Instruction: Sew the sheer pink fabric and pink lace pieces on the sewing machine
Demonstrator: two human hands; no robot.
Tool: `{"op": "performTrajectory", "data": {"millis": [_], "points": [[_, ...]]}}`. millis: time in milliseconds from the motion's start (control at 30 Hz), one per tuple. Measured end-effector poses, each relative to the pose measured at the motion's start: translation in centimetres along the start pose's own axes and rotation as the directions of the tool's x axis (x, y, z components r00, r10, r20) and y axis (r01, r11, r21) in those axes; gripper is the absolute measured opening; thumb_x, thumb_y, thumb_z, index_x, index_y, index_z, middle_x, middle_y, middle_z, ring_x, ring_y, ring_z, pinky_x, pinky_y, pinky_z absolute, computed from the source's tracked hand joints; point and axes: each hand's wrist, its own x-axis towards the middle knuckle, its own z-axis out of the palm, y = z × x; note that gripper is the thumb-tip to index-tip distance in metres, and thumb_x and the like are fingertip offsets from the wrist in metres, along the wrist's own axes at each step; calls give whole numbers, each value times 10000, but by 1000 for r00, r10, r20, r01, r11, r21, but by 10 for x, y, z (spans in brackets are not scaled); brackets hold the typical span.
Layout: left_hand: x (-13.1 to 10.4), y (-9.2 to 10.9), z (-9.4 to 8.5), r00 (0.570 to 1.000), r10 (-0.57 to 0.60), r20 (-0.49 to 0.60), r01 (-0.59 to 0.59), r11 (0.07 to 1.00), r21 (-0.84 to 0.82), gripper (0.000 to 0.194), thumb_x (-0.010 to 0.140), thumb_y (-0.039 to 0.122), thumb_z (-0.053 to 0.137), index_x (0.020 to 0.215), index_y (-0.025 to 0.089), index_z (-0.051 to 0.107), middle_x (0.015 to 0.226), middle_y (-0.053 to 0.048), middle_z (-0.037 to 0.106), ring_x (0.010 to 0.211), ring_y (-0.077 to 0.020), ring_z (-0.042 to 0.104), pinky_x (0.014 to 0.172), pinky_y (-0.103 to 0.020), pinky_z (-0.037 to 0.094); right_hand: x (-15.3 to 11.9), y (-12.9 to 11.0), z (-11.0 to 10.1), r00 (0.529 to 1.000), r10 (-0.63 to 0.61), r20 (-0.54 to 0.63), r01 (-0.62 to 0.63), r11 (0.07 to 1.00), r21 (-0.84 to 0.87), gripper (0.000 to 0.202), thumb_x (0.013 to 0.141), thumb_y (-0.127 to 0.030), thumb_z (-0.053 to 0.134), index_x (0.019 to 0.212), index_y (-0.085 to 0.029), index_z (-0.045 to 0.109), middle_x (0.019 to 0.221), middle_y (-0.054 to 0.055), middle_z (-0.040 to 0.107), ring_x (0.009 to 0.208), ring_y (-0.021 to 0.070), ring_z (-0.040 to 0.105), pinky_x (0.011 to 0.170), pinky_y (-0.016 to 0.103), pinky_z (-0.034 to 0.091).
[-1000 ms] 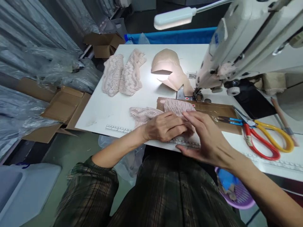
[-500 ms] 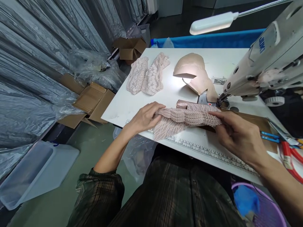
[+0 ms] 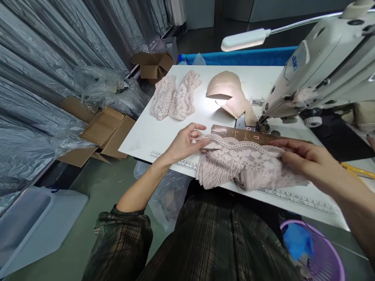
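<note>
A stack of pale pink lace pieces (image 3: 234, 164) is held across the front edge of the white table, its scalloped border facing away from me. My left hand (image 3: 190, 142) pinches the left end between thumb and fingers. At the other end my right hand (image 3: 304, 158) grips the lace, its fingertips partly hidden by the fabric. Right behind the lace lies a brown strip (image 3: 246, 134), beside the needle area of the sewing machine (image 3: 295, 74). The lower right part of the lace is blurred.
Two folded lace bundles (image 3: 172, 97) lie at the table's left. Beige cut pieces (image 3: 231, 91) rest near the needle, under a white lamp (image 3: 246, 40). Printed ruler marks run along the front edge. A purple basket (image 3: 328, 249) stands below right; cardboard boxes (image 3: 102, 127) are on the left floor.
The lace, earlier folded into a narrow roll, is now opened out with its floral face showing and hangs closer to me. My right hand has moved right. The view has shifted slightly.
</note>
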Motion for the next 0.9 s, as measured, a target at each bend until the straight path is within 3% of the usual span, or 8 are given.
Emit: {"op": "performTrajectory", "data": {"millis": [100, 167, 400, 500, 567, 700, 800, 900], "points": [[6, -3, 8, 1000, 13, -24, -11, 995, 101, 476, 898, 455, 697, 1202, 116, 562, 975, -83, 681, 911, -163, 687, 768, -282, 591, 0, -2, -1, 994, -71, -83, 51, 973, -223, 371, 804, -289, 572, 1129, -167, 704, 971, 117, 751, 630, 195, 639, 529, 327, 507], [6, 0, 8, 999, 39, -19, -37, 992, 121, 427, 900, 404, 703, 1199, 128, 577, 1059, -106, 685, 1019, -180, 673, 840, -293, 574, -1, -12, 2, 971, -206, -119, 165, 943, -289, 358, 815, -264, 562, 1134, -182, 701, 1033, 123, 727, 772, 232, 673, 634, 370, 542], [0, 30, 18, 991, 117, 69, -122, 990, 68, 412, 931, 329, 674, 1270, 133, 546, 999, -90, 728, 911, -155, 704, 737, -237, 560, 11, -55, 38, 847, -531, 2, 531, 847, -9, 434, 956, -291, 583, 1381, -204, 571, 1319, 133, 650, 1226, 259, 606, 1045, 461, 498], [-3, 43, 26, 979, 196, 60, -203, 968, 149, 367, 926, 307, 686, 1236, 151, 566, 953, -68, 743, 924, -159, 721, 766, -237, 575, 19, -59, 49, 803, -593, 56, 590, 805, 71, 405, 970, -312, 589, 1367, -235, 572, 1364, 117, 627, 1292, 261, 558, 1070, 470, 475], [-6, 48, 30, 958, 283, 41, -283, 918, 276, 334, 923, 263, 684, 1220, 164, 569, 952, -54, 746, 908, -155, 730, 751, -229, 584, 19, -57, 50, 789, -611, 61, 606, 791, 85, 279, 975, -307, 582, 1236, -223, 632, 1222, 113, 679, 1189, 255, 606, 982, 433, 513], [-8, 49, 39, 856, 512, 65, -457, 694, 556, 344, 905, 121, 650, 1234, 152, 555, 1020, -62, 740, 913, -155, 731, 762, -249, 604, 12, -49, 50, 741, -672, 6, 666, 733, -135, 118, 957, -249, 584, 1041, -173, 618, 928, 91, 683, 856, 225, 643, 750, 379, 499], [-6, 44, 47, 773, 630, 66, -534, 591, 605, 280, 894, 65, 625, 1157, 153, 588, 995, -58, 736, 912, -152, 722, 767, -258, 608, 6, -41, 54, 643, -761, -83, 685, 621, -381, 108, 940, -188, 589, 1044, -158, 597, 929, 99, 700, 817, 224, 642, 722, 383, 457], [0, 36, 52, 650, 755, 88, -636, 476, 608, 224, 870, 73, 675, 1061, 166, 603, 956, -50, 736, 863, -152, 709, 740, -273, 600, 2, -32, 58, 570, -805, -168, 678, 575, -457, 153, 927, -143, 604, 1079, -163, 589, 975, 98, 720, 845, 208, 652, 728, 368, 450]]}}
